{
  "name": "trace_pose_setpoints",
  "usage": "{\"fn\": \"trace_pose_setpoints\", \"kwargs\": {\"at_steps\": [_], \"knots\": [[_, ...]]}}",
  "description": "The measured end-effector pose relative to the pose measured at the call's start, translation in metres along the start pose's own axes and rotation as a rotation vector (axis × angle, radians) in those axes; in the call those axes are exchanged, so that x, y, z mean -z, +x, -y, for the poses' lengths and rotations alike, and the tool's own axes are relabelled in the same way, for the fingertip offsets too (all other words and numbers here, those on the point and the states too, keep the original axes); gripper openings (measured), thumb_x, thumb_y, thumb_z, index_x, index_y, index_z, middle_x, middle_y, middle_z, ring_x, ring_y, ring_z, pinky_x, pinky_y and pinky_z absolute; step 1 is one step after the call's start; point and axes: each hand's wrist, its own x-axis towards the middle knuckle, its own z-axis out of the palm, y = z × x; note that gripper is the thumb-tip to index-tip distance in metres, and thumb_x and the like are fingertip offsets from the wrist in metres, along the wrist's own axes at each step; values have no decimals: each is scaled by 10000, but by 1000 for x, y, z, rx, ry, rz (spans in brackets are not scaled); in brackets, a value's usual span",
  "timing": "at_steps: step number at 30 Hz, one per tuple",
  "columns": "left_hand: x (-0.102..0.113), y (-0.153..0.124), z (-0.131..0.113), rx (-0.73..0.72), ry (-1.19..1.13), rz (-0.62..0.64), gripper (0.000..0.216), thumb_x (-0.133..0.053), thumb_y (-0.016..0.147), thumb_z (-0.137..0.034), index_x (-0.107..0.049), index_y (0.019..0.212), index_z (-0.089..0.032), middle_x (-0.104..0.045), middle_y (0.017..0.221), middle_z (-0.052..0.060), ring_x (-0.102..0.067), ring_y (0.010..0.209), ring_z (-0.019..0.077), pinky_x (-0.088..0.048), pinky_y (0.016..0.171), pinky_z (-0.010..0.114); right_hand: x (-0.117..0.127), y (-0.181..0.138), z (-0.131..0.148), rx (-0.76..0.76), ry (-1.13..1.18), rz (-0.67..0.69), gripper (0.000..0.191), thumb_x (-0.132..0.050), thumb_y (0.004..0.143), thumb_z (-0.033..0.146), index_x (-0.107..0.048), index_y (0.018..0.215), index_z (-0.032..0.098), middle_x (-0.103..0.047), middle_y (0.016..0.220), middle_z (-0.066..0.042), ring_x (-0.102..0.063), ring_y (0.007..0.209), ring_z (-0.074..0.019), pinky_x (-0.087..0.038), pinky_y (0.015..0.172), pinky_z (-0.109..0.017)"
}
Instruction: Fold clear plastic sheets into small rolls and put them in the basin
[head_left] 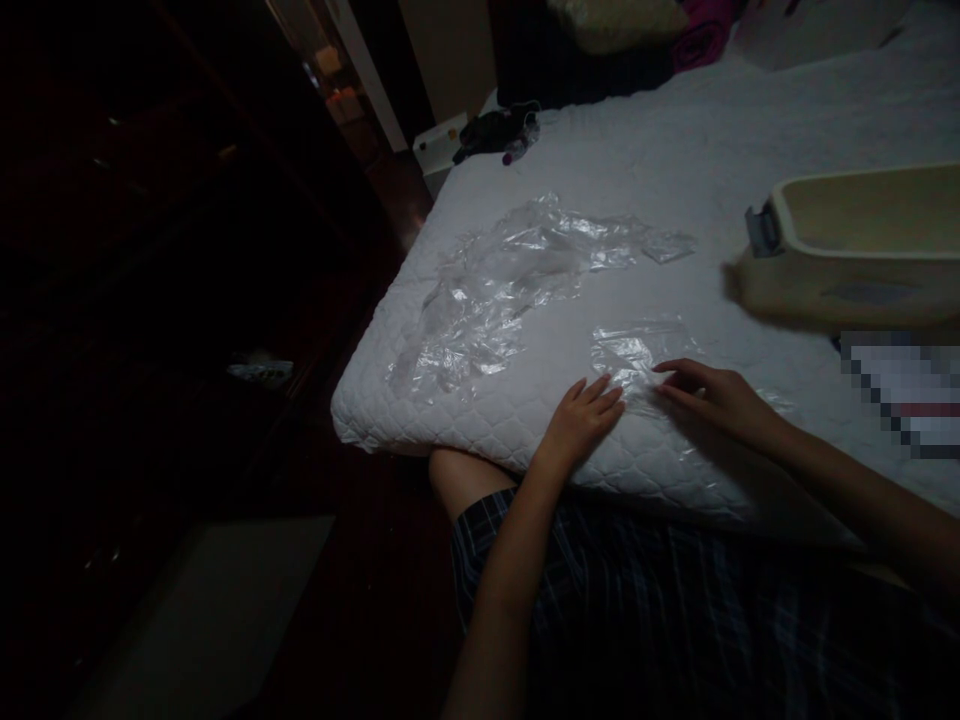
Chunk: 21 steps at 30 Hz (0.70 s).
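A clear plastic bag lies spread on the white quilted bed in front of me. My left hand rests on its near left edge, palm down with the fingers stretched out. Over the bag's right part hovers my right hand, its thumb and forefinger curved with a small gap between them. No object shows in that gap. To the left, a heap of crumpled clear plastic bags stretches across the bed.
A cream plastic bin with a grey latch stands on the bed at the right. Dark items lie by the far left corner. A pink roll sits at the back. The bed's left edge drops to a dark floor.
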Motion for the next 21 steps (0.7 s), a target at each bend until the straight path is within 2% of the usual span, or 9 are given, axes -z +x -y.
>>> {"fn": "trace_pose_setpoints", "kwargs": {"at_steps": [4,11,17,21], "knots": [[1,0,0,3,-16,0,257,-450,956,-200,-614,1153,-197,-567,1358,50,-395,1374,211,-404,1084,452,-2,5,0,23,-47,-11,475,-478,837,610,-616,1092,234,-707,816,-82,-661,693,-253,-515,663,-397],[2,1,-1,14,-14,18,278,-441,956,-184,-597,1185,-192,-559,1366,57,-382,1383,215,-401,1088,466,-7,13,-2,19,-161,-1,438,-463,867,537,-567,1127,201,-700,810,-94,-656,678,-242,-493,623,-365],[-1,1,-1,40,3,38,369,-421,961,-183,-489,1324,-182,-530,1395,73,-368,1390,201,-388,1106,428,-11,15,-6,8,-299,-33,340,-497,852,519,-580,932,199,-659,727,-85,-602,598,-223,-428,533,-326],[1,0,-1,24,-11,9,372,-418,961,-188,-487,1326,-212,-538,1387,51,-365,1392,218,-387,1109,449,-14,16,-11,130,-337,-7,353,-443,889,477,-639,917,185,-661,860,-110,-620,708,-225,-472,635,-349]]}}
